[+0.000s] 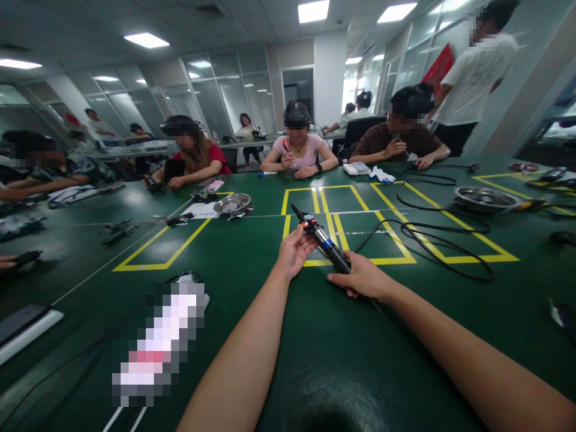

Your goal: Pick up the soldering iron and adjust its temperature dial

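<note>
A slim, motor-like device (327, 243) points up and to the left above the green table. It has a black rear body, a blue band, a silver cylinder and a black pointed tip, with small red and orange parts near the front. My left hand (292, 255) is closed at its front end, thumb and fingertips against the part behind the tip. My right hand (366, 276) wraps around the black rear body. Whether the front piece is separate from the cylinder, I cannot tell.
Yellow tape rectangles (396, 261) mark the green table (342, 372). A black cable (450, 249) loops on the right. Metal bowls (231, 204) (486, 199) stand left and right. A blurred-out long object (157, 342) lies front left. Several people sit opposite, some handling tools.
</note>
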A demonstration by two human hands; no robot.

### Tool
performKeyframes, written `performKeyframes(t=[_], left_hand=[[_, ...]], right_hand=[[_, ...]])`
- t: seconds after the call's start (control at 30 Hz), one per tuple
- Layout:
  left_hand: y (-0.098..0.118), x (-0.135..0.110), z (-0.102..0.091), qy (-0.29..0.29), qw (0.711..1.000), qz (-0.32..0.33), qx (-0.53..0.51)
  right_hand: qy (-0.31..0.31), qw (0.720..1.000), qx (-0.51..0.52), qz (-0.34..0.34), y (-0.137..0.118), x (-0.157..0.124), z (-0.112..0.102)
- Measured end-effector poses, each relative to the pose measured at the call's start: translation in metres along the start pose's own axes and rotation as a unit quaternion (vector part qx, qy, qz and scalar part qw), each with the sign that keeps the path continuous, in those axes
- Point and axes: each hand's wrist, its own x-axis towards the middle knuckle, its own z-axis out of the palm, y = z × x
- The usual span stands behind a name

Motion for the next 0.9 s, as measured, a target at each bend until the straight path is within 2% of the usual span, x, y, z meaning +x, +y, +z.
performKeyframes(t=[0.07,0.13,0.2,0.27,0.3,0.37,0.53,0.63,0.7,0.73,0.8,0.9], left_hand=[[-0.001,0.001,-0.001,0.002,1.0,0.001,-0.003],[-0.001,0.002,-0.002,0.01,1.0,0.005,-0.008],[-0.001,0.003,-0.004,0.022,1.0,0.012,-0.016],[-0.001,0.005,-0.005,0.029,0.999,0.016,-0.026],[-0.001,0.005,-0.005,0.03,0.999,0.018,-0.029],[0.0,0.005,-0.005,0.025,0.999,0.019,-0.031],[0.0,0.004,-0.003,0.02,0.999,0.018,-0.026],[0.0,0.003,-0.003,0.017,0.999,0.02,-0.018],[0.0,0.004,-0.003,0.018,1.0,0.02,-0.015],[-0.001,0.004,-0.004,0.018,1.0,0.02,-0.015],[-0.001,0.004,-0.004,0.019,0.999,0.019,-0.017],[-0.001,0.004,-0.004,0.023,0.999,0.019,-0.017]], right_hand=[[0.014,1.0,-0.009,0.008,-0.001,0.001,0.001],[0.084,0.993,-0.083,0.014,-0.001,0.002,0.002],[0.179,0.966,-0.184,0.006,-0.001,0.002,0.005],[0.238,0.94,-0.245,-0.014,-0.001,0.003,0.008],[0.246,0.936,-0.25,-0.024,0.0,0.003,0.009],[0.228,0.948,-0.22,-0.039,0.002,0.003,0.01],[0.114,0.99,-0.07,-0.035,0.007,0.005,0.005],[0.053,0.998,-0.016,-0.031,0.008,0.006,0.0],[0.037,0.999,-0.019,-0.026,0.006,0.006,-0.001],[0.045,0.998,-0.041,-0.025,0.005,0.005,-0.001],[0.109,0.985,-0.129,-0.034,0.002,0.003,0.003],[0.222,0.934,-0.273,-0.062,-0.002,0.0,0.012]])
